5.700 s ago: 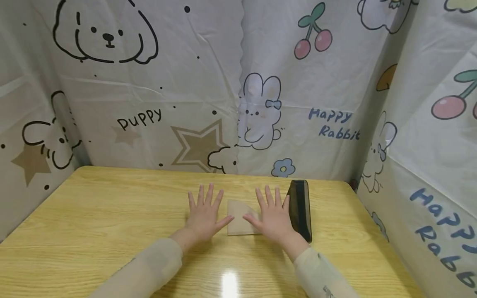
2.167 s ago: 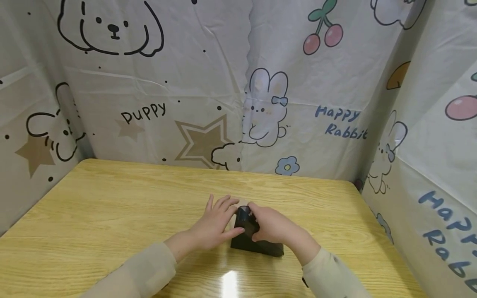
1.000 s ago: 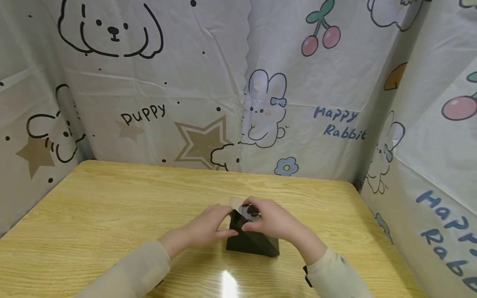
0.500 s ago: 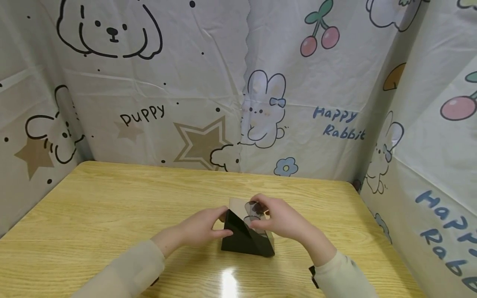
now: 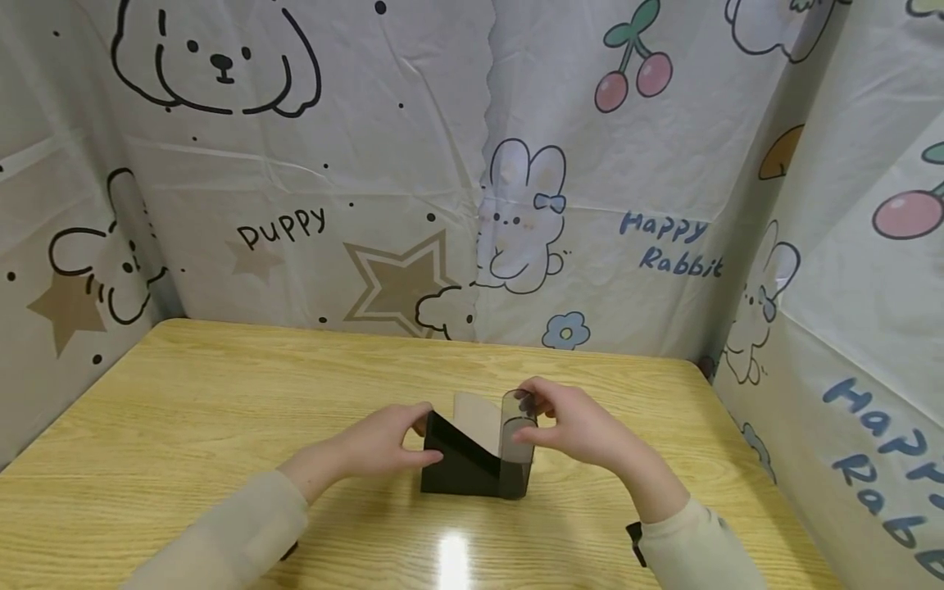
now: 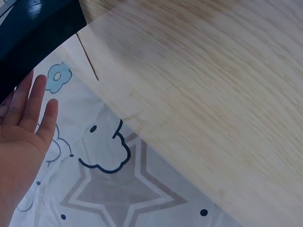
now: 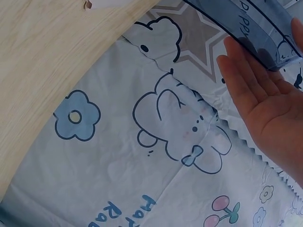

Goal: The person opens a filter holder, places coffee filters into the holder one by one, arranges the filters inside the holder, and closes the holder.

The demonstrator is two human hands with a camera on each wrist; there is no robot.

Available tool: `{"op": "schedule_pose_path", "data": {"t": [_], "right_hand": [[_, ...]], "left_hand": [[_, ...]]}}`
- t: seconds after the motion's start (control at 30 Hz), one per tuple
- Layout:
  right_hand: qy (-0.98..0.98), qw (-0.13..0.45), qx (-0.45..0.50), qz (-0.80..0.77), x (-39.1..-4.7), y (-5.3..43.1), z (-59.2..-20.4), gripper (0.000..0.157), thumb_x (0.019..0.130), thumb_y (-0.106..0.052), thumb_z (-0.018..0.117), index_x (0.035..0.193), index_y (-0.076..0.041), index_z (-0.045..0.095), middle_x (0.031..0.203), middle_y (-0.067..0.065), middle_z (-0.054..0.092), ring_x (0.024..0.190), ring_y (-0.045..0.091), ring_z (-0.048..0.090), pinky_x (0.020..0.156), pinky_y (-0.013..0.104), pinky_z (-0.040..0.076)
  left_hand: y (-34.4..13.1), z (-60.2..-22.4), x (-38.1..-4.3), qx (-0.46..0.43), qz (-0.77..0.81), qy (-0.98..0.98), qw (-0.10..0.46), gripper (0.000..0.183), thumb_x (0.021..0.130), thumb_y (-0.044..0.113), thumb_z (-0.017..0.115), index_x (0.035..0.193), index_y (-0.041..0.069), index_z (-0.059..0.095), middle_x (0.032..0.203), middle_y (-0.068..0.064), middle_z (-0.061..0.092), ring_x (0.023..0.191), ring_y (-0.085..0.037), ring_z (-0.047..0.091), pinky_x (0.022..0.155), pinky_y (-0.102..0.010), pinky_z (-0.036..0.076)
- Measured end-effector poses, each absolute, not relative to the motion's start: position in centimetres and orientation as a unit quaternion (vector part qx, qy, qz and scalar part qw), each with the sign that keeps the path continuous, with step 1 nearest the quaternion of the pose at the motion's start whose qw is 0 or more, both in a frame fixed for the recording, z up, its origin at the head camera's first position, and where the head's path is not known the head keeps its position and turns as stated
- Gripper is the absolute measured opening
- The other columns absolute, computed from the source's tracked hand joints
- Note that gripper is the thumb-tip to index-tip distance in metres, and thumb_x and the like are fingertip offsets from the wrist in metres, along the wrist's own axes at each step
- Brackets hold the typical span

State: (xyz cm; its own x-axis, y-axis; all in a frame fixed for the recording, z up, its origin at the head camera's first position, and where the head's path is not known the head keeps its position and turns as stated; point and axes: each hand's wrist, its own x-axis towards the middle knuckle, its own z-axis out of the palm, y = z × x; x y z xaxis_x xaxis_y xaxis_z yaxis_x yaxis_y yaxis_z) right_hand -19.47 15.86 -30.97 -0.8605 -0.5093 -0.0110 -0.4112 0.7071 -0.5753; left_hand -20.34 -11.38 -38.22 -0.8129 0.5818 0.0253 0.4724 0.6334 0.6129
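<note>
My left hand (image 5: pixel 383 438) grips the left end of a black case (image 5: pixel 459 465), thumb at the near side and fingers behind it. From the side the case body looks like a wedge. A smoky see-through lid (image 5: pixel 514 438) stands upright at its right end, and my right hand (image 5: pixel 571 422) pinches the lid between thumb and fingers. In the left wrist view the left hand (image 6: pixel 21 137) has its fingers at the dark case (image 6: pixel 42 38). The printed cloth shows through the lid (image 7: pixel 251 28) over the fingers of the right hand (image 7: pixel 270 104).
A flat beige square (image 5: pixel 475 416), like paper or cloth, lies on the wooden table (image 5: pixel 258 393) behind the case. Printed fabric (image 5: pixel 391 188) hangs along the back and sides of the table.
The black case has moved from right of the beige square to its front. It has opened: the right hand has swung the lid right and upright, while the left hand moved left with the body.
</note>
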Motion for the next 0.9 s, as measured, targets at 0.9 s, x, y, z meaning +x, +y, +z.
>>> {"op": "schedule_pose_path", "data": {"t": [0.9], "right_hand": [[0.930,0.081,-0.216,-0.286,-19.7,16.4,-31.0,0.037,0.083,-0.027,0.071,0.112,-0.010,0.056,0.106,0.001,0.062,0.104,0.022,0.058,0.093,0.049,0.045]], "left_hand": [[-12.4,-38.7,-21.3,0.262,0.359,0.890,0.099,0.047,0.079,0.045,0.072,0.114,0.017,0.058,0.105,0.004,0.065,0.106,-0.020,0.059,0.094,-0.045,0.046]]}}
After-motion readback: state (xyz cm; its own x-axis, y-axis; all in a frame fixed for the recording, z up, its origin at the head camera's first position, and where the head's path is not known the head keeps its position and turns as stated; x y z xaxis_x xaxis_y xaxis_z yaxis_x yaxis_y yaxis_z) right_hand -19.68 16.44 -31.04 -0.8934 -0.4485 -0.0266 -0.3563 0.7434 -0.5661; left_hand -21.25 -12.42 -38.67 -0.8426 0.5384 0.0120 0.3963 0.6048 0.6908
